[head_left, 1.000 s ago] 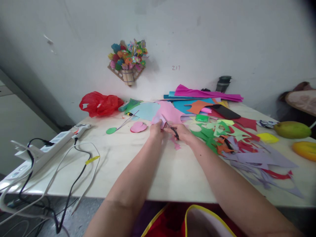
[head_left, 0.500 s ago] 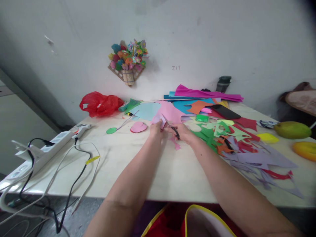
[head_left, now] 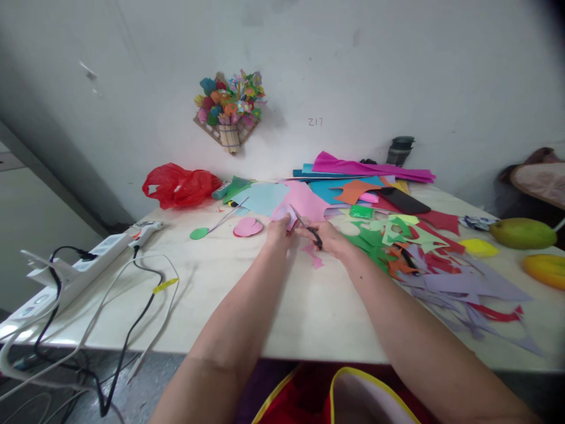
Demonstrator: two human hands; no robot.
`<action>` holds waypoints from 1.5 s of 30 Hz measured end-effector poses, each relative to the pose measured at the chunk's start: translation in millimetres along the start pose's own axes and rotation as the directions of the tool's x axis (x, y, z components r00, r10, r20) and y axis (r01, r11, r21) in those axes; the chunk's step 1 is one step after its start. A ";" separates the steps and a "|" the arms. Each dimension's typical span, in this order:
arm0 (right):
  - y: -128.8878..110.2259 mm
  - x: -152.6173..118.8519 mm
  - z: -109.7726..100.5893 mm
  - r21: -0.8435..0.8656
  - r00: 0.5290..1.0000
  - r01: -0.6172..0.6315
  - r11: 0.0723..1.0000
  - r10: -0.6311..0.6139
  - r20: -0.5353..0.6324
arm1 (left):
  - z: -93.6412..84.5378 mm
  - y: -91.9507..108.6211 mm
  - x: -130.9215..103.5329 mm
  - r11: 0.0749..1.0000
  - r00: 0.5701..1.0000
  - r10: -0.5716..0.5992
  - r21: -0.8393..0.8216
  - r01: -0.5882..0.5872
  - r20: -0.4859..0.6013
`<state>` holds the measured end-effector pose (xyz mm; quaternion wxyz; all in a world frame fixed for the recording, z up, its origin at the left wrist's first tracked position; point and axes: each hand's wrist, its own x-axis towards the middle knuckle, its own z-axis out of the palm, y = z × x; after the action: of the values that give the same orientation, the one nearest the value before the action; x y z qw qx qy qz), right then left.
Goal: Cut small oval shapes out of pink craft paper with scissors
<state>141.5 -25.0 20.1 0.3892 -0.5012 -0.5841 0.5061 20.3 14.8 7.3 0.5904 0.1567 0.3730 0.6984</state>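
My left hand [head_left: 279, 231] pinches a small piece of pale pink paper [head_left: 289, 217]. In my right hand [head_left: 325, 235] is a pair of scissors [head_left: 314, 237], its blades pointing up and left beside that piece. Behind both hands lies a larger pink sheet [head_left: 306, 202], overlapping a light blue sheet [head_left: 263, 198]. Left of my left hand rests a small stack of pink paper circles [head_left: 248, 227]. A pink scrap [head_left: 314, 257] lies just below the scissors.
A green disc on a stick [head_left: 199, 234], a red plastic bag [head_left: 180, 185] and a white power strip [head_left: 95, 262] with cables are on the left. Coloured scraps [head_left: 459, 282], a black phone [head_left: 405, 200] and a green mango-like fruit [head_left: 523, 232] lie on the right.
The pale pink piece has turned slightly in my left hand. Both hands and the scissors stay in nearly the same place.
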 end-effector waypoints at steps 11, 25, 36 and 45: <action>13.0 11.2 -4.7 0.039 1.000 0.006 0.999 -0.006 0.011 | 5.5 2.1 -10.8 0.996 1.000 -0.022 0.088 0.023 -0.011; 0.8 0.1 -6.9 0.015 1.000 0.007 1.000 -0.007 -0.008 | 5.0 4.8 -9.0 0.996 1.000 -0.018 0.093 0.016 0.016; 5.1 4.7 -9.9 -0.010 0.999 0.036 0.999 -0.036 0.008 | 2.3 4.3 -4.3 0.994 0.999 -0.010 0.107 0.005 0.048; 16.3 12.7 -14.1 0.005 0.998 0.043 0.999 -0.044 0.036 | 0.7 4.9 -4.5 0.992 0.997 -0.017 0.125 0.007 0.075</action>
<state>155.7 -9.9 6.0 0.3906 -0.4784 -0.6007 0.5077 18.4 10.7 12.2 0.5975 0.2175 0.3940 0.6637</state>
